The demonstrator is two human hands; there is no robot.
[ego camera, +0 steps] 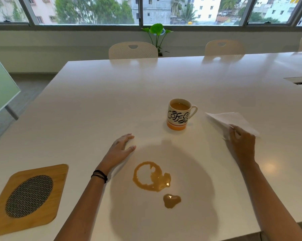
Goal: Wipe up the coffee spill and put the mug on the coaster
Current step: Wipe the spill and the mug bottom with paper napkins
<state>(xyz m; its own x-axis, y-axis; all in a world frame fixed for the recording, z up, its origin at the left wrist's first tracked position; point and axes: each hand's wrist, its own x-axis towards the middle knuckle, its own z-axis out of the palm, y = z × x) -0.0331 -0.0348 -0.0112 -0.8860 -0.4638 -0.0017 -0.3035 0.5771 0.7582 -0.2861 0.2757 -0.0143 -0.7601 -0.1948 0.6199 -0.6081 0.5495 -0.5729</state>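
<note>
A white mug [179, 115] with "Coffee" lettering and an orange base stands upright on the white table [112, 94], nearly full of coffee, handle to the right. A ring-shaped brown coffee spill [151, 177] lies in front of it, with a smaller puddle [172, 200] just below. A wooden coaster [27, 197] with a woven oval inset sits at the near left. My left hand [119, 151] rests flat on the table, fingers apart, left of the spill. My right hand [242, 143] pinches a white paper napkin [232, 120] to the right of the mug.
Three white chairs stand along the table's far side, one of them [133, 50] straight ahead. A potted plant [158, 34] stands under the window. A cable hatch [301, 80] is set in the table at right. A green glass board [0, 87] leans at left.
</note>
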